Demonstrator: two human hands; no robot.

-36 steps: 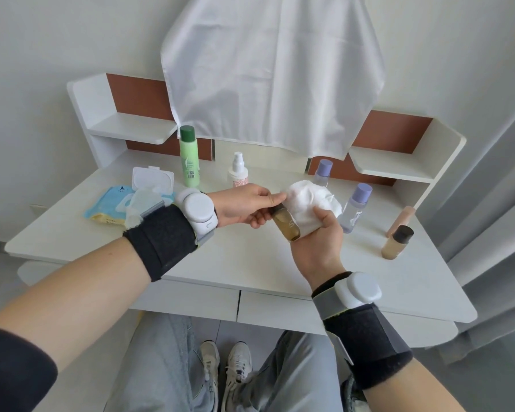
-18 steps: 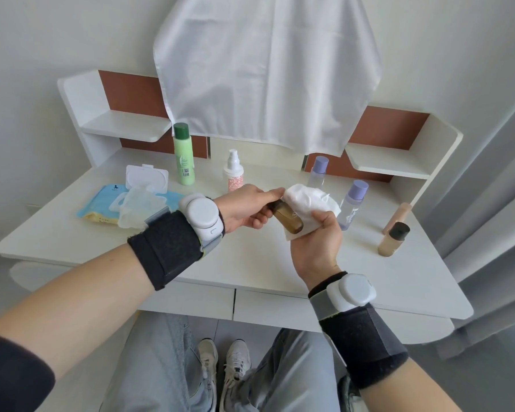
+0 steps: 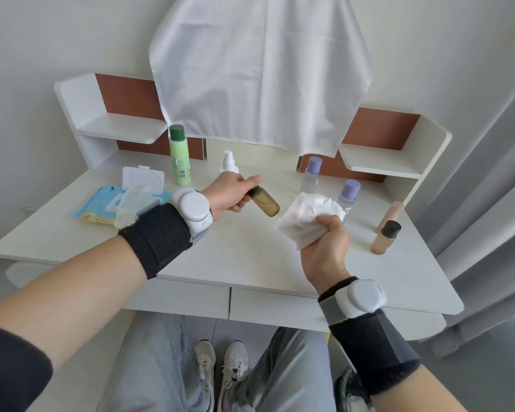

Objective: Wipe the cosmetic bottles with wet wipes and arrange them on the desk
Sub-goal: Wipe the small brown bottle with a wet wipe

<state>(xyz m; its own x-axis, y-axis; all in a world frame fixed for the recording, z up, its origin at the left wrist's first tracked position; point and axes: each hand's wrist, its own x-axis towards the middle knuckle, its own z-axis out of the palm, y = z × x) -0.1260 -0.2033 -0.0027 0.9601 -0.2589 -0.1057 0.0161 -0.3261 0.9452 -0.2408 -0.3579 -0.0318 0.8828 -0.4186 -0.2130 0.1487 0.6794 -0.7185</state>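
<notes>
The left hand [image 3: 232,193] grips a brown bottle [image 3: 265,200] by its top, in the middle of the frame, up above the desk [image 3: 250,257]. The right hand [image 3: 324,245] squeezes a white wipe [image 3: 306,218] — just right of the bottle.

The left hand [image 3: 231,191] gripped a brown bottle [image 3: 265,200] by its cap end, tilted above the surface [image 3: 235,257], right of the green bottle [image 3: 179,157]. Farther right of the green bottle, the right hand [image 3: 324,248] clutched a crumpled wet wipe [image 3: 306,218], apart from the brown bottle. An open wipes pack [image 3: 101,205] lay left of the green bottle, and a white pump bottle [image 3: 229,159] stood near its right.
</notes>
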